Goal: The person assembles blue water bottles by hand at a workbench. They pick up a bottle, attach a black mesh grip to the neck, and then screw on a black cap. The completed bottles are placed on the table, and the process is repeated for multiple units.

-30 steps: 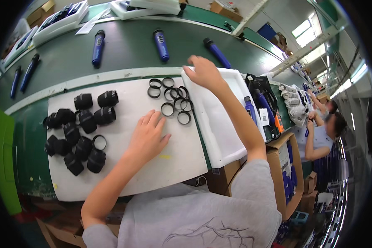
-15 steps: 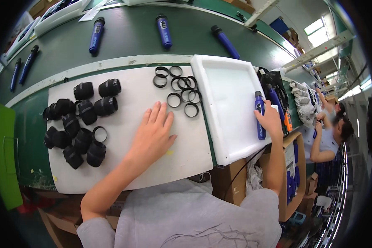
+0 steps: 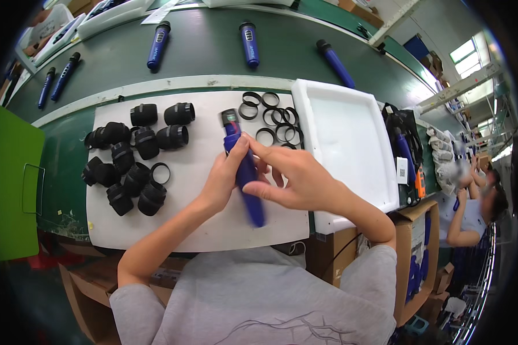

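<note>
A blue microphone body is held tilted above the pale work board, its upper end bare, with inner parts showing. My left hand is closed round its upper part, thumb along the side. Curled over the same body from the right is my right hand, fingers and thumb against it. Left of my hands lie several black microphone heads in a loose cluster, with a single black ring beside them. Several more black rings lie behind my hands, near the white foam tray.
Several blue microphones lie spaced along the dark green surface beyond the board. A lime green panel stands at left. At right are a black bag, an open carton with blue parts, and another person.
My right hand has brought the blue microphone body from the foam tray to the middle. My left hand has risen off the board and closed on it. The view has shifted slightly.
</note>
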Demonstrator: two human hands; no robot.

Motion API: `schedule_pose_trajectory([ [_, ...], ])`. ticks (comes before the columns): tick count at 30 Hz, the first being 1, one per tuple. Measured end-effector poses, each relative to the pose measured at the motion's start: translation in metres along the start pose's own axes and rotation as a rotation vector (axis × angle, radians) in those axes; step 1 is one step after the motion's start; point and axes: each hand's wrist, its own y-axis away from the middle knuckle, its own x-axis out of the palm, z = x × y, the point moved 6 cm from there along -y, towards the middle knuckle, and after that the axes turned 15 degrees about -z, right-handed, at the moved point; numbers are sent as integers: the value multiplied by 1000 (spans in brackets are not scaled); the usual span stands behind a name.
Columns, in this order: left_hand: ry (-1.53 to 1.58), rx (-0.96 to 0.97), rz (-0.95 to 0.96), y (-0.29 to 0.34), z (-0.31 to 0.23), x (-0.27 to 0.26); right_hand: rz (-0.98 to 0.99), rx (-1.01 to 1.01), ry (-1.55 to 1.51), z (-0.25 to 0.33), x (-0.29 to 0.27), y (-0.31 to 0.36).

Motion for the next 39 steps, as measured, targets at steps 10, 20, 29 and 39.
schedule_pose_trajectory([
  [10,-108,-99,-203,-22,-15,-26,-222,-207,309,-82,8,-16],
  [20,-532,-102,14,-6,-19,-7,-410,273,-231,-95,-11,-18],
  [29,-411,128,179,3,-32,6,-232,295,-873,-57,14,-3],
  [39,-74,33,330,13,-32,13,-120,287,-1074,-48,7,-10],
])
